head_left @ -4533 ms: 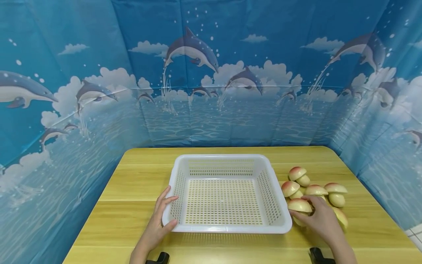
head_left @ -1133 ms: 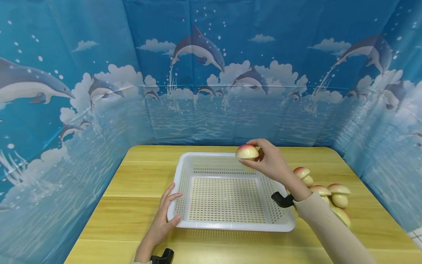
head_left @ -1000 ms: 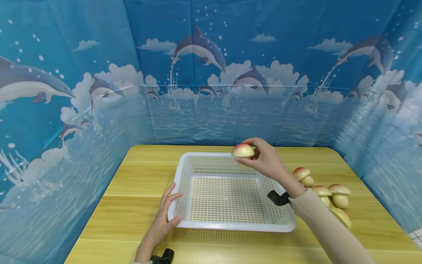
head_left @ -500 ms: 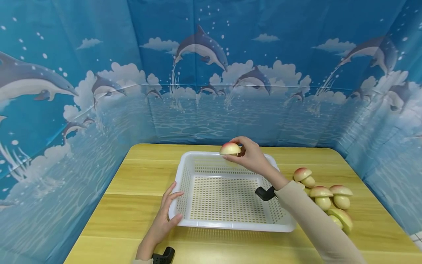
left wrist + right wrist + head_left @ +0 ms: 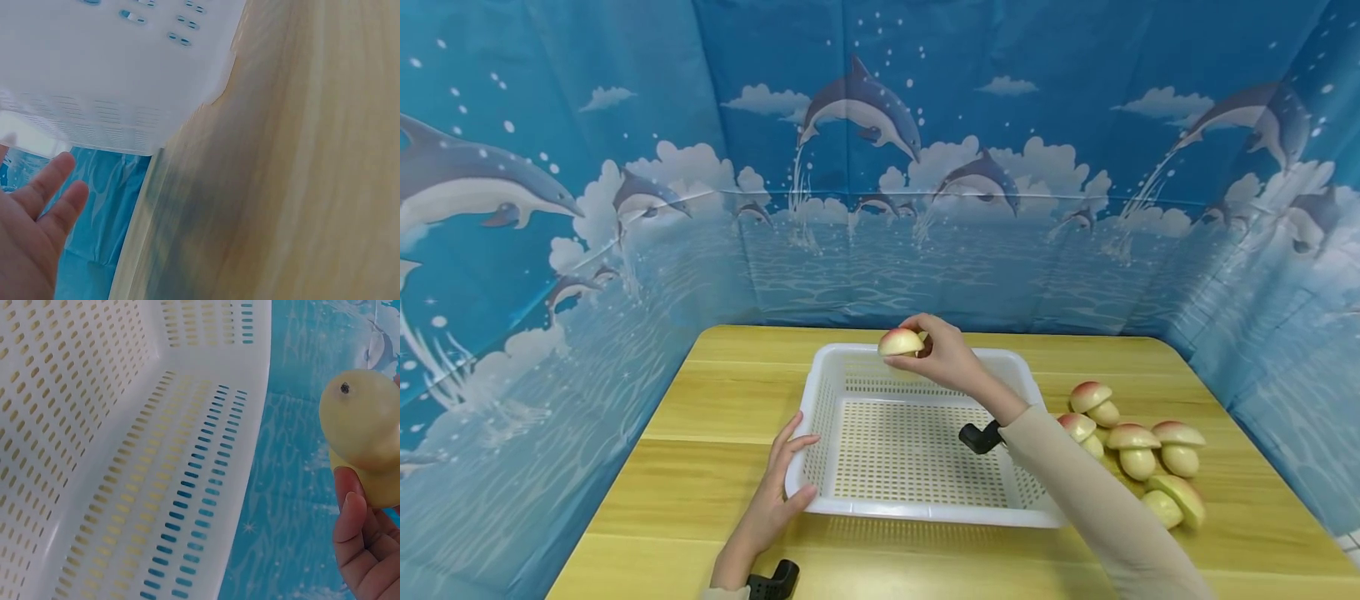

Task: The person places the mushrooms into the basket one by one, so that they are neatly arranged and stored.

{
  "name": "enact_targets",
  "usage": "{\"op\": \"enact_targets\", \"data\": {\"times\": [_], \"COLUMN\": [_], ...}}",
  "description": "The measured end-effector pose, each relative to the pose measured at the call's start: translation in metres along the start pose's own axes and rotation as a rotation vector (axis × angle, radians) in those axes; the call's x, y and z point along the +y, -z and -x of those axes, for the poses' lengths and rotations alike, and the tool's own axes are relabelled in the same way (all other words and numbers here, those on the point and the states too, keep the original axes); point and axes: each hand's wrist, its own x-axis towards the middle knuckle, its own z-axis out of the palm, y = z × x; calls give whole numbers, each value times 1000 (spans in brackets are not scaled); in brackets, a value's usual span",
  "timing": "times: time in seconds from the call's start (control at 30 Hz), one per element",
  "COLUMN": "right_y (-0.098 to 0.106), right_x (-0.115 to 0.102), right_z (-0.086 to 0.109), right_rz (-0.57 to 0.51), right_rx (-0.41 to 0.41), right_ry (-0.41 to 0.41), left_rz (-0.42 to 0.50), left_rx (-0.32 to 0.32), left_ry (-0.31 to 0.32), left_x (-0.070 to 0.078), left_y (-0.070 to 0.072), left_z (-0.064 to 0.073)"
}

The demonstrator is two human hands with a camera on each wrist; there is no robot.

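Note:
A white plastic basket (image 5: 925, 507) with slotted walls stands on the table. My left hand (image 5: 767, 504) rests at its left side, thumb and a finger over the rim, other fingers straight; in the left wrist view two fingers of the left hand (image 5: 37, 219) stretch out beside the basket's outer wall (image 5: 94, 69). Above the basket's back rim, my right hand (image 5: 946, 357) pinches a mushroom (image 5: 900, 342) with a red-and-cream cap, cap upward. The right wrist view shows the rounded pale stem of this mushroom (image 5: 362, 415) with a dark spot, held by thumb and fingers.
Several similar mushrooms (image 5: 1133, 446) lie right of the basket, partly beside the right sleeve (image 5: 1090, 500). The wooden table (image 5: 685, 475) has a blue dolphin-print curtain (image 5: 880, 267) behind and along its sides. Black wrist cameras (image 5: 981, 437) are strapped to both wrists.
My right hand has picked the mushroom from the group on the right and carried it left over the basket's back rim. The left hand stays at the basket's left rim.

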Motion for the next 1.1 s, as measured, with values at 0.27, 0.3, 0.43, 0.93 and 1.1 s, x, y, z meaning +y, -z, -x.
{"op": "enact_targets", "data": {"times": [0.27, 0.3, 0.43, 0.93, 1.1], "right_y": [-15, -17, -26, -59, -65], "right_x": [3, 4, 7, 7, 9], "right_z": [-2, -2, -4, -4, -5], "right_rz": [14, 12, -4, 85, 91], "right_rx": [-54, -61, -101, -194, -200], "right_ry": [8, 11, 16, 58, 81], "left_rz": [2, 2, 7, -11, -15], "left_rx": [-3, -3, -8, -9, -8], "left_ry": [7, 6, 9, 3, -2], "left_x": [-1, -1, 0, -3, -3], "left_y": [-1, -1, -1, -1, 0], "left_z": [1, 0, 0, 0, -1]}}
